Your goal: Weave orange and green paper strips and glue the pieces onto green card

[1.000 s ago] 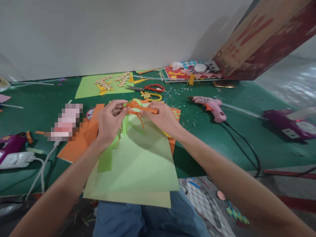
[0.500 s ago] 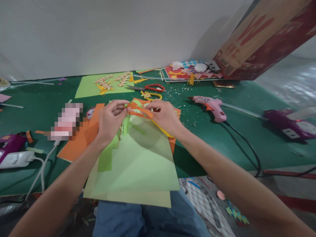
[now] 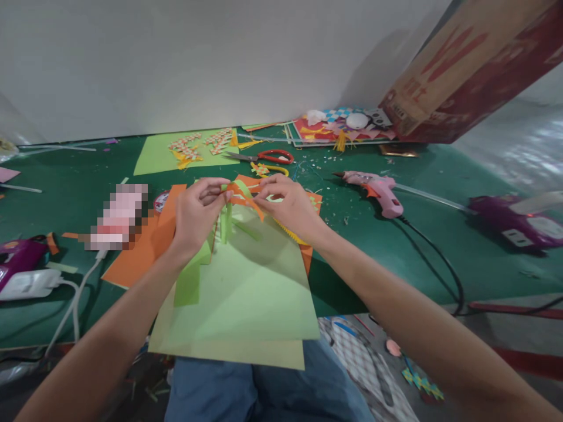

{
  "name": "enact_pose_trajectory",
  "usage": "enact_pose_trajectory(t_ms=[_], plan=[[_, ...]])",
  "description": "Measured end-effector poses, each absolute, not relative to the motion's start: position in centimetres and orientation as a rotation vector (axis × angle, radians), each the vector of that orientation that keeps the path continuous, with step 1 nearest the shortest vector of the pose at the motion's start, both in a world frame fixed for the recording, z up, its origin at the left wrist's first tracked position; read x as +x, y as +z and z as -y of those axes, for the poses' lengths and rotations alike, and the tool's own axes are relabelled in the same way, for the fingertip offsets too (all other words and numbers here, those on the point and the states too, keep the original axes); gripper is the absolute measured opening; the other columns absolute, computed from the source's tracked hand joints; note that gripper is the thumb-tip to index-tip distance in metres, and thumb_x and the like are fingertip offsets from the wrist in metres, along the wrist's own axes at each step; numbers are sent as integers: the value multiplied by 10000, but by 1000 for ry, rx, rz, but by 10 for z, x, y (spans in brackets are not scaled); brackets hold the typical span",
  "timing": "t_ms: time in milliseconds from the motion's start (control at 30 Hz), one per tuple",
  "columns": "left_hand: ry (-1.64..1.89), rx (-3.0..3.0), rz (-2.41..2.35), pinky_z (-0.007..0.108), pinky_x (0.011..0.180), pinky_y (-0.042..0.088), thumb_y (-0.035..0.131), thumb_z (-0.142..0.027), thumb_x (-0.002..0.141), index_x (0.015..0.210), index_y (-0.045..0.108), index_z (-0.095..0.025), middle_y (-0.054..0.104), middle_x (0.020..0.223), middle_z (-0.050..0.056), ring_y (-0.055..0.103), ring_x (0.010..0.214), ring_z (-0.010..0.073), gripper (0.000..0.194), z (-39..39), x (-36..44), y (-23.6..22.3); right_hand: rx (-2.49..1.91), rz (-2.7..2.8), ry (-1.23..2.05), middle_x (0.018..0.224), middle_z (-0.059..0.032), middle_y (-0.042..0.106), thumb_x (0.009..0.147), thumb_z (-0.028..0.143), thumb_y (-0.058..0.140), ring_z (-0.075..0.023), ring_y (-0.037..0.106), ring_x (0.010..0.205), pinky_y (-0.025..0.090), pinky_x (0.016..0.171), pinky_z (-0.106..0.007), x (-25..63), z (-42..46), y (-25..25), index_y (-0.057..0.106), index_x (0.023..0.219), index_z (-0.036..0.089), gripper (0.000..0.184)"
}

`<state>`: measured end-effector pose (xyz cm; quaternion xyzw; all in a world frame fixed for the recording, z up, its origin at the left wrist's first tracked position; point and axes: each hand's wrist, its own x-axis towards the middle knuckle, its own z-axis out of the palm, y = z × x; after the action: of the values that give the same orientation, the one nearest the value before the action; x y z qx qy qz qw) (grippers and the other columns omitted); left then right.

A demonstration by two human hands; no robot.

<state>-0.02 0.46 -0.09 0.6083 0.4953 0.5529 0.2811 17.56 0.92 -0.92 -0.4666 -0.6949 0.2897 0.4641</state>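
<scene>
Both hands are raised over light green paper sheets (image 3: 264, 281) lying at the front of the table. Between thumb and fingers, my left hand (image 3: 193, 211) pinches the left end of woven orange and green paper strips (image 3: 241, 189). Green strip ends (image 3: 226, 225) hang below its fingertips. My right hand (image 3: 292, 205) is closed in a pinch at the right side of the same strips, beside a loose orange end that slants down. Its fingertips partly hide the spot they hold. Orange paper (image 3: 136, 252) lies under and left of my left hand.
Red-handled scissors (image 3: 275, 156) lie beyond the hands, near woven pieces on a green sheet (image 3: 153, 155). To the right is a pink glue gun (image 3: 378, 190) with a black cable. A phone (image 3: 121, 217) with a white cable lies left. A paper bag (image 3: 440, 88) leans at back right.
My right hand has shifted its fingers slightly and raised its pinch. The orange strip, earlier stretched toward the right hand, now hangs with its end slanting down. My left hand stays in place.
</scene>
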Motion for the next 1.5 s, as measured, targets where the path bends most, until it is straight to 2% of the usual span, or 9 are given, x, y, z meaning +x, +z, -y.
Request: enact_pose_trajectory(t_ms=[133, 300, 467, 667, 967, 1167, 1500], plan=[[1469, 1628, -1310, 275, 735, 582, 768, -338, 681, 814, 697, -198, 726, 784, 31, 698, 750, 159, 206, -5, 0, -1, -1135, 1755, 732, 969, -65, 623, 733, 420, 708, -222, 560, 1044, 421, 890, -395, 172, -7, -11, 593, 527, 205, 319], [1443, 1612, -1292, 268, 718, 576, 783, -334, 657, 829, 704, -201, 713, 768, 22, 685, 737, 154, 231, -5, 0, -2, -1129, 1747, 696, 949, -63, 639, 771, 333, 646, -205, 584, 975, 442, 881, -380, 173, -9, -11, 539, 534, 207, 289], [1385, 1659, -1242, 239, 681, 565, 759, -260, 670, 860, 711, -203, 698, 732, 4, 677, 707, 135, 203, -2, 1, 1, -1217, 1656, 850, 1014, -61, 647, 771, 329, 618, -196, 604, 919, 473, 815, -352, 171, -5, -6, 617, 638, 212, 177], [1357, 1708, -1248, 257, 713, 568, 718, -203, 694, 863, 716, -216, 722, 787, 8, 679, 745, 142, 169, -1, 1, 3, -1253, 1581, 983, 1081, -44, 626, 771, 326, 592, -165, 601, 842, 466, 757, -319, 170, -2, -1, 663, 632, 209, 195], [1345, 1687, -1279, 272, 711, 564, 729, -157, 705, 849, 715, -202, 709, 767, 7, 681, 729, 149, 152, 0, 2, 4, -1135, 1625, 876, 867, -31, 634, 745, 330, 679, -191, 586, 902, 450, 808, -349, 177, -9, -6, 660, 648, 222, 147], [1370, 1667, -1267, 273, 711, 564, 745, -189, 696, 844, 710, -193, 708, 753, 10, 681, 720, 148, 152, -1, 2, 3, -1045, 1637, 836, 852, -15, 639, 722, 370, 731, -182, 580, 925, 440, 885, -368, 181, -7, -6, 629, 621, 227, 202], [1392, 1677, -1278, 255, 695, 561, 722, -167, 692, 833, 711, -195, 705, 737, 5, 675, 706, 138, 144, -1, 2, 3, -1056, 1547, 937, 859, -14, 613, 702, 355, 742, -170, 570, 860, 441, 819, -356, 180, -9, -6, 593, 580, 208, 242]])
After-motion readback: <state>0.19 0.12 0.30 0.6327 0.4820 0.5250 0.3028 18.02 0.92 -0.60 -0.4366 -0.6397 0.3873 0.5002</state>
